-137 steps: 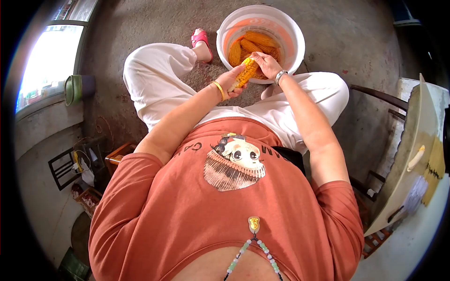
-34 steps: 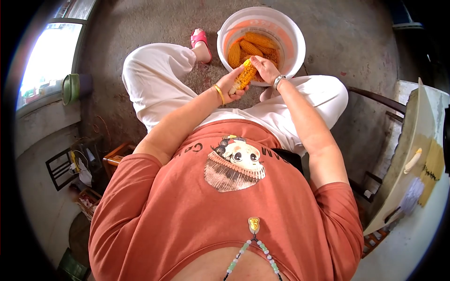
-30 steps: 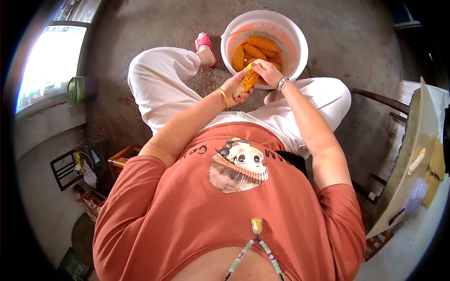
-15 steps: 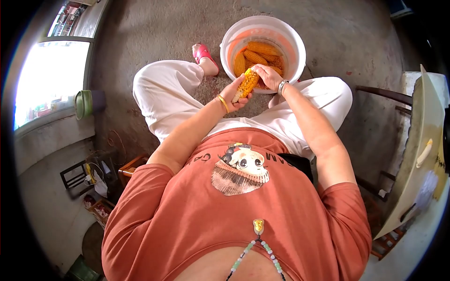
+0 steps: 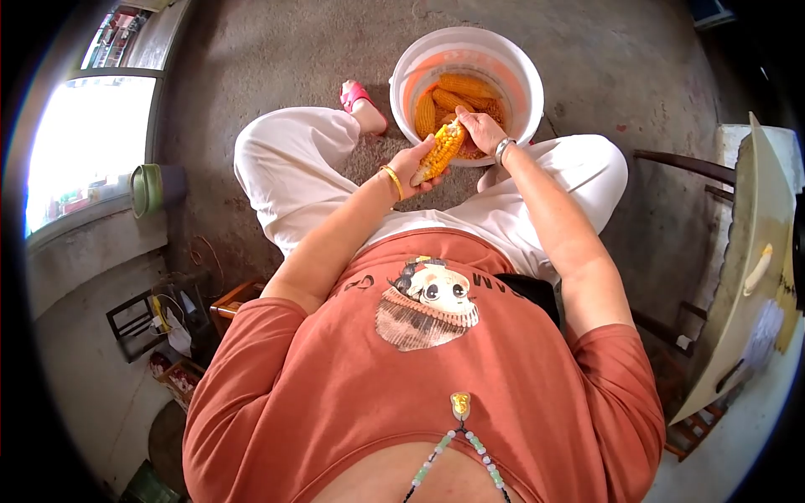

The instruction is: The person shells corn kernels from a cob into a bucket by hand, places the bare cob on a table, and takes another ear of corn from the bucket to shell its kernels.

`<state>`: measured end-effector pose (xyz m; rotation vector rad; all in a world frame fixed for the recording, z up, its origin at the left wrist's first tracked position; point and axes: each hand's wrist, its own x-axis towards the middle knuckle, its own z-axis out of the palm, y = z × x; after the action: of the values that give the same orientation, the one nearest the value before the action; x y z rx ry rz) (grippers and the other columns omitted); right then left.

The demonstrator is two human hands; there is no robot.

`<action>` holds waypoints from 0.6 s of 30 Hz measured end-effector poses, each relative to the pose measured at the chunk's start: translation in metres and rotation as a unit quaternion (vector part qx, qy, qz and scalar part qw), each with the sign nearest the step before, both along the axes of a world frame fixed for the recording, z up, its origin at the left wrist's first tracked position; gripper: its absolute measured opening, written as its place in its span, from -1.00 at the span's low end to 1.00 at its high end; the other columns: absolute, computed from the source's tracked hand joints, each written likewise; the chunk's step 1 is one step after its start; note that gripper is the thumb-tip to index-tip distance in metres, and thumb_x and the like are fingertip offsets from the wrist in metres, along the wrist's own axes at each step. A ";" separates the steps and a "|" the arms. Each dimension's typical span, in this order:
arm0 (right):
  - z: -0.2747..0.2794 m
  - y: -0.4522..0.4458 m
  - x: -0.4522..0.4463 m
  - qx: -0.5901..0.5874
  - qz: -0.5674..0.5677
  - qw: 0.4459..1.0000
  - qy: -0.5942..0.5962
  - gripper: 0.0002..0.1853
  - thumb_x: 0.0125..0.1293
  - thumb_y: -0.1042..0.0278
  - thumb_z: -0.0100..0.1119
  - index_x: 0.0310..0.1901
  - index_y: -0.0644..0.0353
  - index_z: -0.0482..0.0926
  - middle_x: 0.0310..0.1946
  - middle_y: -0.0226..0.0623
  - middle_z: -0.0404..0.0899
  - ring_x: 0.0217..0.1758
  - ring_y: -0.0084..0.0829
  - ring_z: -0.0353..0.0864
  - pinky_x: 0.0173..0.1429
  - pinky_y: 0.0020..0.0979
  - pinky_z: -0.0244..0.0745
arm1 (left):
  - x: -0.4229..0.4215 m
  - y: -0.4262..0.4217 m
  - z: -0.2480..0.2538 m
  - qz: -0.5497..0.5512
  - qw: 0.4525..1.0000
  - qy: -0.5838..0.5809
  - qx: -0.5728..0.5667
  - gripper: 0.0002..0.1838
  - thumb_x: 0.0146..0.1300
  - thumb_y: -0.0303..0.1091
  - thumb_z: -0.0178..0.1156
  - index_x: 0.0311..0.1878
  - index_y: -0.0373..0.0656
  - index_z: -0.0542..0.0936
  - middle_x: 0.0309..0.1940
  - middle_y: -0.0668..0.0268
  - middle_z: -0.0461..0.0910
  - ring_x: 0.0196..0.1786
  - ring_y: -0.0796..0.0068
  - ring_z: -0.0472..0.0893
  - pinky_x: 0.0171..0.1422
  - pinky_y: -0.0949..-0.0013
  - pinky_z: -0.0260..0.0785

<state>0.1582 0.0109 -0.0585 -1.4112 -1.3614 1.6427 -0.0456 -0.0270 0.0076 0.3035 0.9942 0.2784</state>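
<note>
A yellow corn cob (image 5: pixel 442 151), partly stripped of kernels, is tilted between my two hands over the near rim of a white bucket (image 5: pixel 530 101). My left hand (image 5: pixel 411 172) is wrapped round its lower end. At its upper end my right hand (image 5: pixel 480 132) presses with the thumb, the fingers closed against the cob. Inside the bucket lie several more cobs (image 5: pixel 464 85) and loose kernels, partly hidden behind my right hand.
My white-trousered legs (image 5: pixel 289 168) spread on both sides of the bucket. A wooden chair (image 5: pixel 688 166) and a table (image 5: pixel 746 277) with a pale cob on it stand at the right. Wooden furniture (image 5: pixel 235 302) and a green container (image 5: pixel 148 189) are at the left.
The view has shifted, so the bucket sits lower in the picture than earlier. Both hands keep hold of the cob, and my right thumb has lifted and shifted near its top.
</note>
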 end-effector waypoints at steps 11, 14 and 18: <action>0.031 -0.007 -0.003 0.065 0.073 0.995 0.003 -0.51 0.39 -0.08 -0.10 -0.16 0.24 0.60 -0.34 -0.36 0.58 -0.31 -0.61 0.51 -0.22 -0.55 0.45 | 0.005 -0.005 0.004 -0.019 0.992 0.084 0.090 -0.45 0.33 0.24 -0.13 -0.11 -0.11 0.47 -0.51 0.28 0.53 -0.74 0.59 0.34 -0.77 0.58 0.04; 0.016 -0.004 0.001 0.035 0.059 0.997 0.042 -0.52 0.39 -0.06 -0.11 -0.14 0.25 0.59 -0.30 -0.39 0.57 -0.24 -0.61 0.50 -0.17 -0.54 0.45 | 0.010 -0.011 0.000 -0.015 0.982 0.117 0.147 -0.44 0.33 0.23 -0.13 -0.16 -0.14 0.48 -0.55 0.31 0.52 -0.76 0.60 0.31 -0.77 0.57 0.02; 0.047 -0.007 -0.001 -0.130 0.015 0.983 0.131 -0.62 0.38 0.04 -0.08 -0.08 0.17 0.58 -0.38 -0.51 0.51 -0.36 -0.69 0.43 -0.29 -0.62 0.37 | 0.005 -0.016 -0.008 -0.004 0.976 0.100 0.193 -0.43 0.32 0.25 -0.12 -0.19 -0.14 0.48 -0.56 0.30 0.51 -0.75 0.62 0.31 -0.77 0.57 0.01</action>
<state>0.1568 0.0041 -0.0113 -1.2609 -1.0525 2.0039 -0.0401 -0.0433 -0.0009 0.6989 1.1344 0.4416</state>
